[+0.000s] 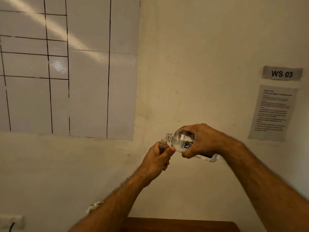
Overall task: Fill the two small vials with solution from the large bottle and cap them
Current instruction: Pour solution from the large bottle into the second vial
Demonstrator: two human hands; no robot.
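Head view shows both hands raised in front of a wall, well above the table (180,223) whose edge shows at the bottom. The left hand (158,158) grips a vial (163,145) upright, fingers and thumb curled round its body, its open neck showing above the fist. The right hand (204,141) grips the bottle (187,144), tipped nearly flat with its uncapped mouth just beside and slightly above the vial's neck. Clear solution lies along the bottle's lower side. No stream can be made out, and the vial's level is hidden by the fingers, so whether pouring has begun cannot be told. Judging by this, both are uncapped and the first fill is at hand. The second vial and all caps are out of view; that filling and the capping appear to remain.
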